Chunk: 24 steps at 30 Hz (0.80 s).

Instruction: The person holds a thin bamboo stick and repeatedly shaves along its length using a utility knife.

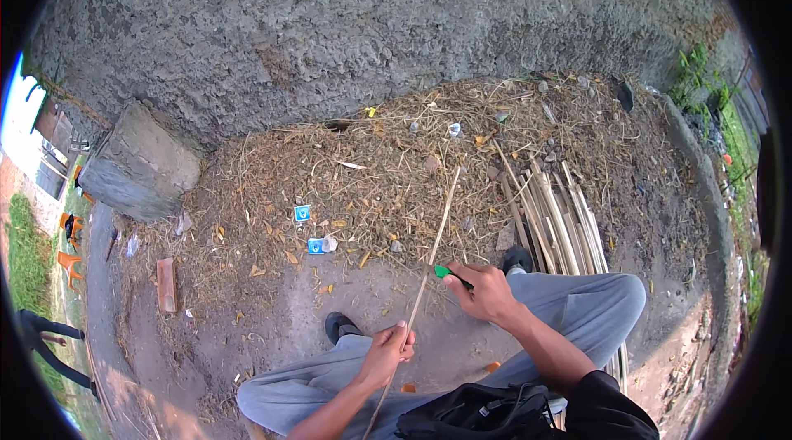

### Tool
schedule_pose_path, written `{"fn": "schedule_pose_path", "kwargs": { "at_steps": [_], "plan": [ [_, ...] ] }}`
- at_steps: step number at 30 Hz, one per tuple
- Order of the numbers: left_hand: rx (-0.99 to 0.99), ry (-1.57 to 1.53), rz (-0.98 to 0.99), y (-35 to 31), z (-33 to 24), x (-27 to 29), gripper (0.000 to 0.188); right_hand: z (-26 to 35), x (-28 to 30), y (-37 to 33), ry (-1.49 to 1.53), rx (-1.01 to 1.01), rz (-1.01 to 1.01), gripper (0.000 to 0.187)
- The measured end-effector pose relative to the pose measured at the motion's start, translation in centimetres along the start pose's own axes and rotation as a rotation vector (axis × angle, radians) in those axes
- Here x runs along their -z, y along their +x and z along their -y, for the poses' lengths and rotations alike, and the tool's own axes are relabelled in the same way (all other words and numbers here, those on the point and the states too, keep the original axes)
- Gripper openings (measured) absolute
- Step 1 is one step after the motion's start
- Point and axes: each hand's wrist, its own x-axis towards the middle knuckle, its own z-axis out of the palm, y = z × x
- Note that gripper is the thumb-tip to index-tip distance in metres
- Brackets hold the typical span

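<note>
Over gray-trousered knees, bamboo strip in left hand, green-handled knife in right hand

Light grey trousers, black shoes, bare forearms with a black short sleeve above the right grip, and a black strapped bag below both grips

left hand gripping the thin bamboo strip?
Yes: the left hand is closed around the thin bamboo strip, while the right hand holds a green-handled tool against it.
</note>
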Motion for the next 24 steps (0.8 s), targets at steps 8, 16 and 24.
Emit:
{"fn": "schedule_pose_path", "kwargs": {
  "at_steps": [8, 16, 24],
  "plan": [
    [0.161, -0.234, 0.170, 0.4, 0.0, 0.6, 0.041, 0.0, -0.6, -0.1, -0.027, -0.010, 0.043, 0.028],
    [0.129, -0.129, 0.111, 1.4, -0.6, 0.4, 0.039, -0.1, -1.1, 0.0, 0.002, -0.037, 0.038, 0.027],
    [0.174, -0.239, 0.109, 0.3, -1.6, -0.5, 0.035, -0.2, -1.2, 0.1, -0.018, 0.002, 0.022, 0.027]
  ]
}}
